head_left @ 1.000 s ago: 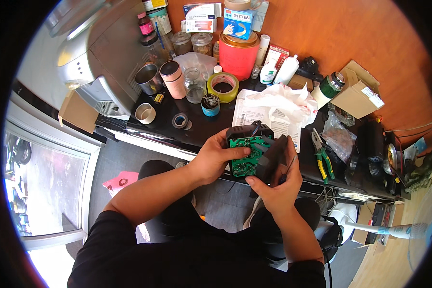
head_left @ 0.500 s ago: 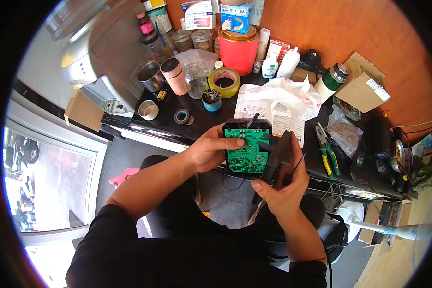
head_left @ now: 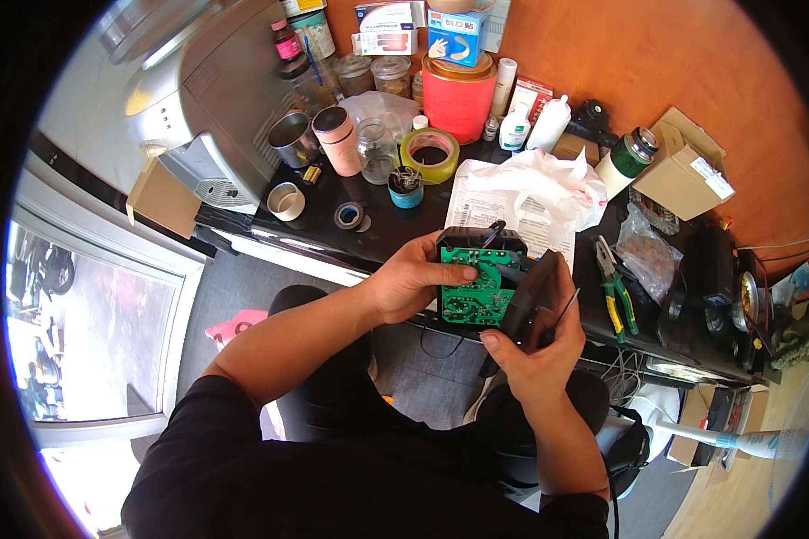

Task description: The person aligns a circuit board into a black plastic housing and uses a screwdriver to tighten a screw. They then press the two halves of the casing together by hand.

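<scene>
By the left hand [head_left: 407,282], a black case [head_left: 478,238] was clamped along its left side, the thumb laid across the green board [head_left: 475,305] set inside. Case and board were held up, seen against the front edge of the counter [head_left: 400,226]. Dark wires [head_left: 493,235] were shown at the case's upper end. Just to the right, a black cover [head_left: 524,301] was gripped by the right hand [head_left: 544,361], tilted away from the board; whether the two parts touched could not be told. Farther right, pliers [head_left: 613,292] were seen lying on the counter, apart from both hands. The step in hand was judged to be work on the opened case; whether it was being parted or closed up could not be told. For the next move, a steady hold on both parts seemed to be called for, with the cover angled so that no wire would be strained or pinched.
</scene>
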`<act>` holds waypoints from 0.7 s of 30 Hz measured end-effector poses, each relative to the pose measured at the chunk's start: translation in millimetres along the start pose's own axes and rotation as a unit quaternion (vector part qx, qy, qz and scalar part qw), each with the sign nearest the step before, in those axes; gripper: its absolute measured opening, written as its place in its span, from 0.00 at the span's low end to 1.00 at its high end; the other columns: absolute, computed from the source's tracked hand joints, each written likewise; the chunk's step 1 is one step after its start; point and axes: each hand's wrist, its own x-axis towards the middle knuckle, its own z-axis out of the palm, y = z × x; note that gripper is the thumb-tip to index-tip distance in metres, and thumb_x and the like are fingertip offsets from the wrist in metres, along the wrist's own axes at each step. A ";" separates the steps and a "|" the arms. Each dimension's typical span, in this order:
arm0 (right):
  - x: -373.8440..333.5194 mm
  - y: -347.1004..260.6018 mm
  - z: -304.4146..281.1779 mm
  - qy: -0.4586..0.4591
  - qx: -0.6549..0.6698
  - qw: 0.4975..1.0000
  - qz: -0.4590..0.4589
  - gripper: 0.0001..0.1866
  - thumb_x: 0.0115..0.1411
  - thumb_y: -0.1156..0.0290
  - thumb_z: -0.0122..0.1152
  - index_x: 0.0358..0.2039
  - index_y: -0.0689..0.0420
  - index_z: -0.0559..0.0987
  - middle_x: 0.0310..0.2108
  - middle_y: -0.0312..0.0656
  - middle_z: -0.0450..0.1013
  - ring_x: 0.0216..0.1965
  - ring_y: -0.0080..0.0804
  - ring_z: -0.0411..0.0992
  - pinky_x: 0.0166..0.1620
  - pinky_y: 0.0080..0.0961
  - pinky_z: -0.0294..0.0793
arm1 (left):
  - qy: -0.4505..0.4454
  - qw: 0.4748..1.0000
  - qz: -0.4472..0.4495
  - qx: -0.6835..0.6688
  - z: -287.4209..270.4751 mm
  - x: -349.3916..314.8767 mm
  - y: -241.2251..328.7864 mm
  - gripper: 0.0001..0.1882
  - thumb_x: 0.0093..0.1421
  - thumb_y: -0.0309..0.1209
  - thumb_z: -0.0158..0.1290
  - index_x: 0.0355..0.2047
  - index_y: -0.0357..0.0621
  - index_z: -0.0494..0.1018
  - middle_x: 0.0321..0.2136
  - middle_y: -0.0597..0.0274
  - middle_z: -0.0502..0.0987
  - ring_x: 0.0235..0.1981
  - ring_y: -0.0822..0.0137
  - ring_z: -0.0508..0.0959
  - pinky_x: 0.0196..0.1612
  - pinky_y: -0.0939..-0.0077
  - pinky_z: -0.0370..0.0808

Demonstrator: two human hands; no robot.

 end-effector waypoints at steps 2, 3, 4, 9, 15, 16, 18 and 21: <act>0.8 -1.5 2.7 0.002 0.003 1.000 0.003 0.63 0.38 0.62 0.86 0.70 0.70 0.58 0.44 0.42 0.78 0.25 0.13 0.69 0.26 0.10 0.66 | 0.001 1.000 0.001 -0.008 2.2 -1.8 2.2 0.28 0.61 0.19 0.60 0.62 0.41 0.68 0.54 0.57 0.78 0.55 0.63 0.78 0.61 0.61 0.74; 1.2 -1.8 2.8 -0.001 -0.007 1.000 0.007 0.63 0.38 0.62 0.86 0.70 0.70 0.58 0.45 0.43 0.78 0.26 0.14 0.69 0.26 0.10 0.66 | -0.001 1.000 0.001 -0.011 1.5 -2.1 2.4 0.28 0.61 0.20 0.60 0.62 0.41 0.68 0.54 0.57 0.78 0.55 0.63 0.79 0.61 0.61 0.75; 1.5 -1.7 2.1 -0.004 -0.017 1.000 0.010 0.63 0.38 0.63 0.86 0.70 0.70 0.58 0.46 0.43 0.78 0.27 0.14 0.70 0.26 0.10 0.67 | -0.003 1.000 0.001 -0.013 0.8 -2.5 2.5 0.28 0.61 0.20 0.60 0.62 0.41 0.68 0.54 0.57 0.78 0.55 0.63 0.79 0.61 0.61 0.75; 2.9 -4.0 6.2 -0.009 -0.019 1.000 0.023 0.62 0.38 0.65 0.86 0.70 0.70 0.58 0.47 0.44 0.77 0.31 0.16 0.73 0.27 0.10 0.69 | 0.005 1.000 0.008 -0.015 0.1 -5.2 3.9 0.27 0.61 0.20 0.60 0.61 0.41 0.69 0.53 0.57 0.79 0.54 0.62 0.80 0.59 0.61 0.76; 2.2 -0.8 10.9 -0.008 -0.007 1.000 0.010 0.60 0.41 0.67 0.85 0.70 0.71 0.57 0.51 0.49 0.76 0.41 0.25 0.78 0.34 0.14 0.75 | 0.031 0.999 0.026 0.004 0.7 -5.0 1.6 0.26 0.59 0.18 0.62 0.59 0.39 0.72 0.49 0.57 0.81 0.51 0.65 0.81 0.57 0.65 0.78; 1.7 -2.2 10.1 -0.016 -0.012 1.000 0.013 0.60 0.42 0.67 0.85 0.70 0.71 0.56 0.51 0.50 0.75 0.42 0.27 0.78 0.36 0.16 0.77 | 0.036 0.999 0.029 0.013 1.9 -4.8 1.2 0.26 0.59 0.18 0.62 0.58 0.38 0.72 0.49 0.58 0.81 0.50 0.65 0.81 0.57 0.66 0.78; 1.8 -3.1 9.9 -0.024 -0.020 0.999 0.013 0.60 0.42 0.68 0.85 0.70 0.71 0.56 0.52 0.51 0.75 0.45 0.29 0.78 0.39 0.18 0.79 | 0.041 0.998 0.032 0.039 1.9 -4.5 -0.8 0.26 0.60 0.18 0.62 0.59 0.39 0.72 0.50 0.59 0.81 0.51 0.67 0.80 0.57 0.67 0.77; 2.6 -3.4 11.1 -0.026 -0.030 0.999 0.008 0.60 0.43 0.68 0.85 0.70 0.71 0.55 0.53 0.53 0.74 0.47 0.30 0.78 0.44 0.22 0.80 | 0.045 0.994 0.036 0.090 0.1 -4.6 -4.0 0.29 0.60 0.19 0.62 0.62 0.40 0.69 0.53 0.61 0.79 0.54 0.69 0.78 0.60 0.68 0.74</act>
